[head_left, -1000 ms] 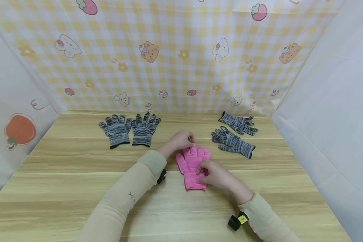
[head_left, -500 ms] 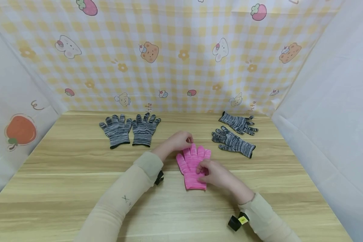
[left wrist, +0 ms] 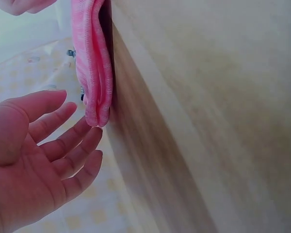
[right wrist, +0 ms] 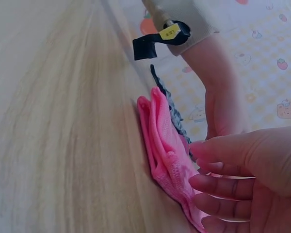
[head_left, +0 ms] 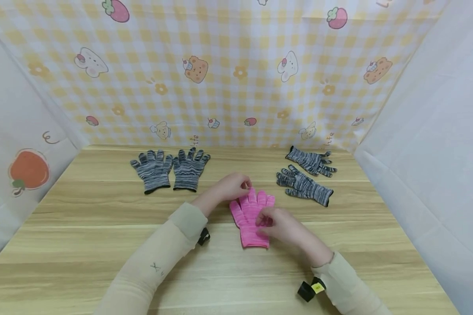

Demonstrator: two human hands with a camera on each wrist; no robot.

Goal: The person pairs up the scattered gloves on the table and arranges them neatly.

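Observation:
A pink knitted glove (head_left: 250, 234) lies flat near the table's middle, its fingers toward the back and its cuff toward the front. Two layers of pink fabric show along its edge in the left wrist view. My left hand (head_left: 232, 185) is at the far end, its loosely bent fingertips right by the tip of one glove finger. In the left wrist view those fingers (left wrist: 80, 155) are relaxed and the thumb stands apart. Over the glove's right side rests my right hand (head_left: 283, 225), fingers lightly bent and thumb separate, with no fabric pinched between them.
Two grey striped gloves (head_left: 155, 173) lie side by side at the back left. Another two grey striped gloves (head_left: 308, 187) lie at an angle at the back right. A yellow checked cloth (head_left: 228, 96) hangs behind the wooden table (head_left: 102, 245).
My left forearm has swung slightly left and forward, while the left fingertips stay by the glove's tip. The right hand and the pink glove keep their places.

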